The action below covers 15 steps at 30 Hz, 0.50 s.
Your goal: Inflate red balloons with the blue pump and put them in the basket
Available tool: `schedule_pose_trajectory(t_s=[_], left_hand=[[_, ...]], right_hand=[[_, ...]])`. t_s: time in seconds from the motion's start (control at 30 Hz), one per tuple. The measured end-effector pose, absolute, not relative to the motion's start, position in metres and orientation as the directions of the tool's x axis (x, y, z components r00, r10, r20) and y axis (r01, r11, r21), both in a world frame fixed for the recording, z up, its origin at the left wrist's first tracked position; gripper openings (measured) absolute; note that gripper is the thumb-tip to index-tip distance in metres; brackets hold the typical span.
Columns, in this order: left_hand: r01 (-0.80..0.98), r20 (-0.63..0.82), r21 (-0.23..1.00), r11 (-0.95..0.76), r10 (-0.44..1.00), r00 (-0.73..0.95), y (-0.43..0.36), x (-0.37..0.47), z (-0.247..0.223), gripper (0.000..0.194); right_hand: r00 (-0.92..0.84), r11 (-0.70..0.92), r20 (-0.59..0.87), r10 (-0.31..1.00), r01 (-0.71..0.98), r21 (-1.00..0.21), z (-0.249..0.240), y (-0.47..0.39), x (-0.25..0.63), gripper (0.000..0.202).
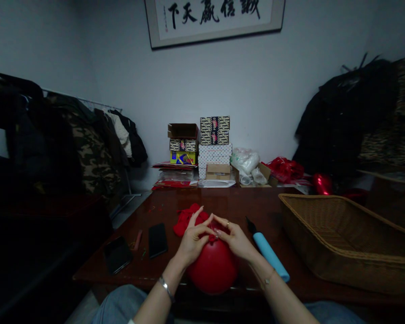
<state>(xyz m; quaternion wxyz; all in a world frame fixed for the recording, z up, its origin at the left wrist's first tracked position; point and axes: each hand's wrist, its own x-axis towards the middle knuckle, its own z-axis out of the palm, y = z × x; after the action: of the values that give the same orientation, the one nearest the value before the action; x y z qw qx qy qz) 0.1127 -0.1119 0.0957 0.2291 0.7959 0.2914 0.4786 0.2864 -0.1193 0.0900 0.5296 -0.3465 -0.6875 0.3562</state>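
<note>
An inflated red balloon [214,270] hangs at the table's front edge, its neck pointing up. My left hand [194,238] pinches at the neck with thumb and forefinger, the other fingers raised. From the right, my right hand [234,236] closes on the same neck, the fingertips of both hands meeting above it. Between the fingers the balloon's tail is partly hidden, and any thread there is too fine to make out. Behind my left hand lies a pile of red balloons [184,221], uninflated. To the right of my right hand rests a light blue hand pump [270,254] with a black nozzle.
Two dark phones, one [158,240] nearer my left hand and another [118,254] farther left, lie on the brown table [243,200]. A wicker basket [324,252] fills the right side. Stacked boxes [215,157] and plastic bags [245,159] stand along the back.
</note>
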Motion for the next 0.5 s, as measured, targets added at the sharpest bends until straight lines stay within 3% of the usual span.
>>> schedule_pose_trajectory(t_s=[0.13,0.27,0.33,0.4,0.5], left_hand=[[0.209,0.554,0.701,-0.682,0.705,0.442,-0.113,0.113,0.100,0.016],[0.165,0.499,0.749,-0.642,0.710,0.496,-0.115,0.117,0.100,0.014],[0.191,0.486,0.751,-0.633,0.724,0.489,-0.115,0.117,0.100,0.012],[0.230,0.483,0.751,-0.619,0.752,0.448,-0.113,0.115,0.101,0.011],[0.227,0.493,0.776,-0.588,0.791,0.362,-0.107,0.110,0.100,0.010]], right_hand=[[-0.127,0.566,0.552,0.824,0.216,-0.796,0.093,-0.121,0.285,0.045],[-0.224,0.751,0.754,0.618,0.451,-0.482,0.096,-0.123,0.284,0.038],[-0.279,0.792,0.788,0.548,0.474,-0.383,0.098,-0.123,0.286,0.033],[-0.251,0.780,0.777,0.578,0.450,-0.435,0.099,-0.122,0.289,0.028],[-0.186,0.699,0.689,0.701,0.371,-0.611,0.100,-0.122,0.296,0.017]])
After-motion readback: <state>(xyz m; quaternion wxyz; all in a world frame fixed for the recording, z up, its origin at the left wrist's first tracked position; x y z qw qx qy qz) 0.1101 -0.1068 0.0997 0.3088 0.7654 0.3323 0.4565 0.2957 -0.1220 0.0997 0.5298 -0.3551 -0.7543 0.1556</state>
